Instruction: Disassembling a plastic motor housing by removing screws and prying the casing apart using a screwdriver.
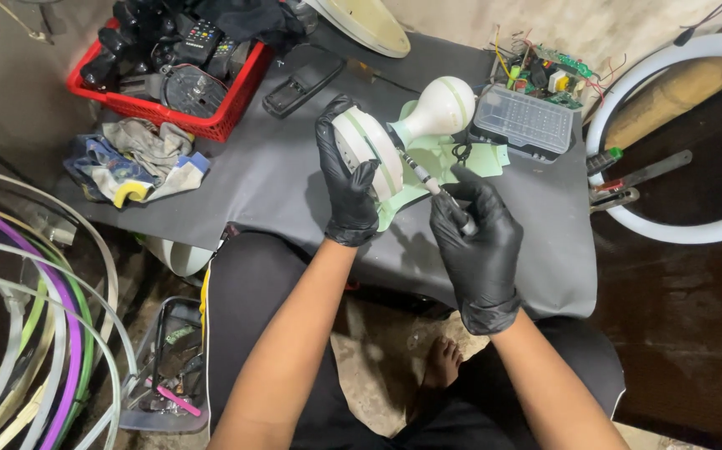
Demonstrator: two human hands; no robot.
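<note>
Wrapped in a black glove, the left hand point(346, 179) grips a round white lamp housing point(367, 152) upright on the grey mat point(286, 179). At four o'clock, the gloved right hand point(477, 242) clasps a screwdriver point(432, 185), its tip meeting the housing. At one o'clock sits a clear-lidded bit case point(525, 122).

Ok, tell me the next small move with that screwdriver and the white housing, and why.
Probably seat the tip squarely and begin turning. The right hand grips the screwdriver by its handle, its tip angled up against the edge of the round white housing, which the left hand steadies upright on the grey mat. Whether the tip already sits in a screw cannot be seen.
</note>
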